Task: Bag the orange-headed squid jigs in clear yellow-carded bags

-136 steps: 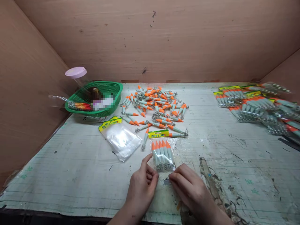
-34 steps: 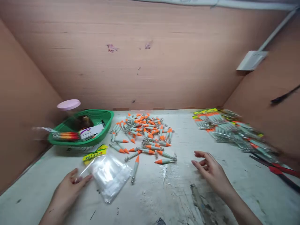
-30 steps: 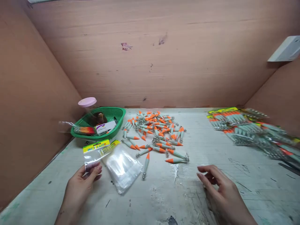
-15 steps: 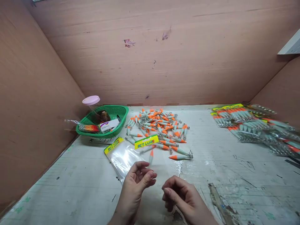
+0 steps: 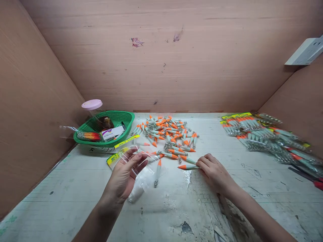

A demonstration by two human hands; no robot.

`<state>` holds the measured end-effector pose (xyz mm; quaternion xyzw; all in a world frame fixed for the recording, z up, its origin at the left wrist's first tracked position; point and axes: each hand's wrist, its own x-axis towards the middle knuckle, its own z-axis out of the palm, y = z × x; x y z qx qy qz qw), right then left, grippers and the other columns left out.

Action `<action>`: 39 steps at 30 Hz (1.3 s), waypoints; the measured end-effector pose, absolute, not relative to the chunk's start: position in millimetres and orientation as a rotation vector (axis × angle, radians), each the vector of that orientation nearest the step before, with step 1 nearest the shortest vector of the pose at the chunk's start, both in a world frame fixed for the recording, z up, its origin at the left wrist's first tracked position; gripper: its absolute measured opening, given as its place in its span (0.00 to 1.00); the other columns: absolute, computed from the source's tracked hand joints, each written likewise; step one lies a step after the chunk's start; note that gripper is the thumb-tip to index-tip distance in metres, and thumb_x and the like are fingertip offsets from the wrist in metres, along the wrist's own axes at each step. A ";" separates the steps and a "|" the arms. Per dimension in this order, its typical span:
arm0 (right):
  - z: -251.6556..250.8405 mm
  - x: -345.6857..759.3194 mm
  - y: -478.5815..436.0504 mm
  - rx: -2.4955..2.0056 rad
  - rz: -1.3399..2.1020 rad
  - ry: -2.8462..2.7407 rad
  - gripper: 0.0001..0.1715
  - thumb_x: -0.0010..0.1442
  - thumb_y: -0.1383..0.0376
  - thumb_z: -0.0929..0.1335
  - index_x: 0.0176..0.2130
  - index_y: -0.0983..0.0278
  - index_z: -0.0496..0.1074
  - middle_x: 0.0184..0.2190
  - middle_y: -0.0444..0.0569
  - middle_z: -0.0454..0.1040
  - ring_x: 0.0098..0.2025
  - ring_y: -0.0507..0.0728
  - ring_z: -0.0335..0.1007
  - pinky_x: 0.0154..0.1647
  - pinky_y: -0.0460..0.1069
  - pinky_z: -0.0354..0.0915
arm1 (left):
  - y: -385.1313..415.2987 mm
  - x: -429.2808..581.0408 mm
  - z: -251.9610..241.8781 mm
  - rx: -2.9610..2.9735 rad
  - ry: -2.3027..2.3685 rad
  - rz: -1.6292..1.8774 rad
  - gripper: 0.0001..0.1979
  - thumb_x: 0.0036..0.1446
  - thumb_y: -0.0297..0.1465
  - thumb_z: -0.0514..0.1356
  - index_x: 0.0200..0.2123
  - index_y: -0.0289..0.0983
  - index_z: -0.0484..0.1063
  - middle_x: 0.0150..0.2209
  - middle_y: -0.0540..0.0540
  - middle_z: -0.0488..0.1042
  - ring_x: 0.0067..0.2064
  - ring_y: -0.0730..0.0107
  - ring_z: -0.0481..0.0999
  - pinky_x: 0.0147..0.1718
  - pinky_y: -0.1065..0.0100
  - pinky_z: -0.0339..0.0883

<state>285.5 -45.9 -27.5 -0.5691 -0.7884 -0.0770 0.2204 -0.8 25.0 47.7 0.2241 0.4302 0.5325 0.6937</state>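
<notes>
My left hand (image 5: 123,173) is closed on a clear plastic bag (image 5: 141,158) with a yellow header card (image 5: 127,142), holding it up and tilted above the table. Other clear bags with a yellow BCT LURE card (image 5: 112,158) lie partly hidden behind this hand. My right hand (image 5: 214,173) has its fingertips closed around the hook end of an orange-tipped pale squid lure (image 5: 188,167); the hooks are hidden by the fingers. A second lure (image 5: 188,159) lies just behind, its end also near the fingers. One more lure (image 5: 158,170) rests nearer me, between the hands.
A heap of similar lures (image 5: 168,131) spreads across the table's back middle. At left stands a green basket (image 5: 130,126) holding a pink-lidded jar (image 5: 92,104), a small box and packed lures. Packed lures (image 5: 262,137) pile up at right, with red-handled scissors (image 5: 318,185) nearby.
My left hand has moved left and up with the bag, which now tilts. My right hand has gone up and right to the lure's hook end. The view has shifted slightly.
</notes>
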 end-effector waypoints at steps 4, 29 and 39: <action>-35.7 277.3 -48.5 -1.536 -0.204 -2.253 0.12 0.60 0.74 0.58 0.31 0.63 0.67 0.30 0.52 0.69 0.35 0.59 0.60 0.33 0.52 0.62 | 26.3 10.2 29.7 0.468 0.929 1.141 0.10 0.50 0.17 0.61 0.35 0.35 0.69 0.28 0.47 0.77 0.31 0.72 0.79 0.33 0.72 0.76; 9.5 221.3 -93.5 -1.221 0.510 -1.891 0.09 0.61 0.68 0.66 0.44 0.61 0.66 0.31 0.48 0.70 0.33 0.55 0.68 0.33 0.48 0.67 | 23.0 8.9 3.0 0.422 0.933 1.090 0.07 0.47 0.22 0.66 0.29 0.34 0.69 0.29 0.47 0.76 0.32 0.68 0.79 0.32 0.68 0.75; 1.4 175.4 -93.1 -1.162 0.363 -1.993 0.13 0.61 0.74 0.63 0.47 0.64 0.65 0.35 0.51 0.69 0.33 0.52 0.70 0.32 0.43 0.69 | 15.0 12.7 2.3 0.429 0.888 0.978 0.07 0.50 0.23 0.65 0.31 0.34 0.69 0.32 0.43 0.78 0.38 0.61 0.79 0.35 0.65 0.75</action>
